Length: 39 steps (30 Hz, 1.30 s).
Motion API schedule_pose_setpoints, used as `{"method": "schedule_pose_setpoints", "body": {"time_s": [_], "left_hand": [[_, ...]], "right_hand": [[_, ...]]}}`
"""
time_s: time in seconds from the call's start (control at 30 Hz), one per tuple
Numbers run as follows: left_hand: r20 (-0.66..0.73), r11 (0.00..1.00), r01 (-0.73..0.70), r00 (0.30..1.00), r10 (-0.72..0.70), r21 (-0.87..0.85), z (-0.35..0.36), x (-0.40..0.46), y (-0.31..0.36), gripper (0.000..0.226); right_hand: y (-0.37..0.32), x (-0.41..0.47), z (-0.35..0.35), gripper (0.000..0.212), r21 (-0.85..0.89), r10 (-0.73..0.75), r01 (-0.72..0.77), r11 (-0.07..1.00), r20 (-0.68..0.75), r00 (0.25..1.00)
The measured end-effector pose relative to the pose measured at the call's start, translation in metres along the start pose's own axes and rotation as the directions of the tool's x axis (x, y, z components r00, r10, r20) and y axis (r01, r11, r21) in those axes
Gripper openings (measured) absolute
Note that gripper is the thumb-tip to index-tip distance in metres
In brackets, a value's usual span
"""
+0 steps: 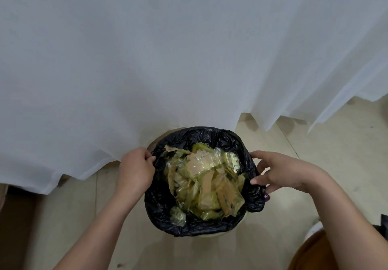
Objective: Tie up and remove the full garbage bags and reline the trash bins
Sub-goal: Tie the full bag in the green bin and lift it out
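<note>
White curtain (168, 49) hanging across the upper frame from nine through twelve to three o'clock, folds bunched toward two. Pale floor (315, 143) below, thin seams running through it. Brown rounded shape (310, 253) at five o'clock, possibly a stool. Dark brown patch (16, 227) at eight o'clock.

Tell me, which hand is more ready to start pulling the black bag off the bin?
Probably the left hand: its fingers already pinch the black bag at the rim. The right hand sits at the opposite edge with fingers spread, not clearly gripping.
</note>
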<state>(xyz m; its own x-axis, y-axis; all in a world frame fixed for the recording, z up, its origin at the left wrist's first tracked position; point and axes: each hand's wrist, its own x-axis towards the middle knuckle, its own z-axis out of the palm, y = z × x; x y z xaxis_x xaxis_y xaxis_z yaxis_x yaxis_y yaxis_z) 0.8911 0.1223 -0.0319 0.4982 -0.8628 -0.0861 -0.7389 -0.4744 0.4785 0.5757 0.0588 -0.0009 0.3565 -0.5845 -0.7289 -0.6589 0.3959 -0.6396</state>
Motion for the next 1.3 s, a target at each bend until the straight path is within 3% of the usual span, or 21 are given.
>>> {"method": "schedule_pose_setpoints", "body": {"time_s": [0.2, 0.37, 0.43, 0.53, 0.63, 0.73, 0.87, 1.03, 1.13, 1.3], "left_hand": [[0.021, 0.998, 0.028, 0.999, -0.027, -0.056, -0.002, -0.004, 0.002, 0.023], [-0.016, 0.962, -0.009, 1.0, 0.005, -0.274, -0.01, -0.013, 0.019, 0.021], [0.045, 0.893, 0.054, 0.998, -0.037, -0.447, -0.011, -0.015, 0.024, 0.017], [0.19, 0.671, 0.206, 0.977, -0.098, -0.712, -0.014, -0.015, 0.027, 0.021], [0.276, 0.513, 0.291, 0.955, -0.106, -0.808, -0.018, -0.014, 0.026, 0.021], [0.322, 0.44, 0.348, 0.937, -0.135, -0.828, -0.021, -0.015, 0.025, 0.018], [0.409, 0.484, 0.429, 0.9, -0.154, -0.763, -0.022, -0.019, 0.022, 0.034], [0.401, 0.554, 0.4, 0.907, -0.127, -0.73, -0.02, -0.022, 0.019, 0.012], [0.325, 0.536, 0.365, 0.93, -0.17, -0.761, -0.02, -0.017, 0.016, 0.017], [0.34, 0.446, 0.353, 0.934, -0.112, -0.822, -0.024, -0.014, 0.017, 0.016]], "right_hand": [[-0.004, -0.002, -0.007, 0.064, -0.022, -0.074, 0.071, 0.997, -0.183, 0.98], [-0.008, 0.0, -0.005, 0.049, 0.091, -0.247, 0.308, 0.947, -0.406, 0.88], [-0.013, -0.001, -0.002, 0.045, 0.161, -0.318, 0.428, 0.889, -0.456, 0.831], [-0.018, -0.002, 0.004, 0.043, 0.231, -0.369, 0.514, 0.826, -0.469, 0.803], [-0.018, -0.003, 0.003, 0.041, 0.256, -0.325, 0.477, 0.841, -0.465, 0.823], [-0.014, -0.006, -0.001, 0.035, 0.259, -0.229, 0.351, 0.9, -0.404, 0.886], [-0.013, -0.012, -0.003, 0.038, 0.274, -0.126, 0.238, 0.932, -0.37, 0.92], [-0.011, -0.02, -0.005, 0.038, 0.16, -0.017, 0.048, 0.986, -0.191, 0.981], [-0.013, -0.02, -0.006, 0.022, 0.078, -0.05, 0.078, 0.994, -0.316, 0.947], [-0.022, -0.015, 0.001, 0.011, 0.136, -0.22, 0.329, 0.935, -0.504, 0.835]]}}
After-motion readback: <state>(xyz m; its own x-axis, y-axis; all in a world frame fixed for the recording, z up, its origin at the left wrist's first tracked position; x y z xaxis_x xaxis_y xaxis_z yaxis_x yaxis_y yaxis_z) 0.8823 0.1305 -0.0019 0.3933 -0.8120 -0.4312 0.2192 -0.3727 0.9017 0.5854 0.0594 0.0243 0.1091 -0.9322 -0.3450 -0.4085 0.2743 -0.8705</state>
